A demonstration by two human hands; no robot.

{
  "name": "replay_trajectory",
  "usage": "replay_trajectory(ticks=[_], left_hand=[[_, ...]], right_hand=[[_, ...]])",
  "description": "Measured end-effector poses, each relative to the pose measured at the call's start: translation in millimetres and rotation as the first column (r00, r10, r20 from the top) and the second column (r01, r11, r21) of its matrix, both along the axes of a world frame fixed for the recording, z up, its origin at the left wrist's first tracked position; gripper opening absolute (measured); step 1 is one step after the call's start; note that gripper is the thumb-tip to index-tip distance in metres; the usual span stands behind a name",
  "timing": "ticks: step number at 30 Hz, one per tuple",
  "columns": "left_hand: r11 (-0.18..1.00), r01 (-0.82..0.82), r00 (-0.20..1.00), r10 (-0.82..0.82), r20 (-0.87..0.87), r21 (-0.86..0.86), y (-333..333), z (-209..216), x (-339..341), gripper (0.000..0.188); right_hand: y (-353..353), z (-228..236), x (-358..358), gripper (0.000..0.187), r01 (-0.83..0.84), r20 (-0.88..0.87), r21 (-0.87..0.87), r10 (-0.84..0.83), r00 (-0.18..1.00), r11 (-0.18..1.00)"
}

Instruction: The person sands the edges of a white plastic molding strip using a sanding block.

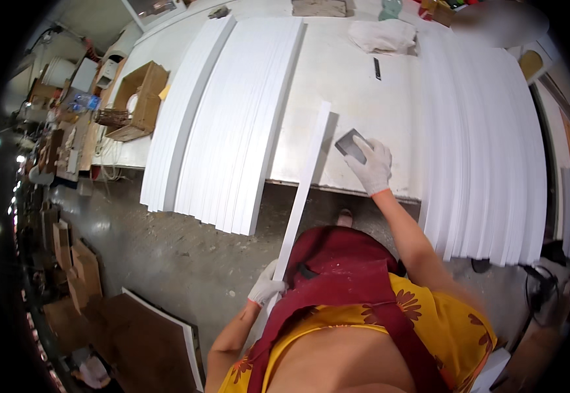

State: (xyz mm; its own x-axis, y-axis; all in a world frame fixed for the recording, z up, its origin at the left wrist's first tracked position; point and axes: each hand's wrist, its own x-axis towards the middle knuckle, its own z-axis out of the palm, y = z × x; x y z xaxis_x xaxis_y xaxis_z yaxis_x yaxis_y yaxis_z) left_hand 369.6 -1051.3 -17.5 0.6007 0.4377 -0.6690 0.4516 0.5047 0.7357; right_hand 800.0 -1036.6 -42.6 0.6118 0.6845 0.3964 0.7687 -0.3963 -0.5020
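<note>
- Workshop setting: a long white workbench [357, 85] runs across the upper view above a grey concrete floor, and every place below is told from that bench.
- Off the bench's left end stand an open cardboard box [139, 98] and cluttered shelves.
- On the bench's left half lies a stack of white strips [232, 124], its ends overhanging the near edge.
- Below the near edge, the left hand [265, 288], gloved, has its fingers clenched round the lower end of a single white strip [304, 190]; the strip slants up onto the bench top.
- Just right of that strip, on the bench, the gloved right hand [371, 165] grips a grey sanding block [351, 144].
- Farther back lies a crumpled white cloth [383, 36].
- Covering the bench's right end is a second stack of white strips [488, 150].
</note>
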Motion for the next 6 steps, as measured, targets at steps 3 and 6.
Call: replay_trajectory(ticks=[3,6], left_hand=[[0.994,-0.038,0.998,0.042,-0.037,0.102,3.5,29.9,2.7,0.071],[0.991,-0.085,0.991,0.074,-0.111,-0.103,14.7,83.6,9.3,0.069]], right_hand=[[0.4,5.1,2.2,0.054,-0.023,-0.011,0.031,0.023,1.000,0.999],[-3.8,-1.0,5.0,0.062,-0.108,-0.065,0.054,0.111,0.992,0.993]])
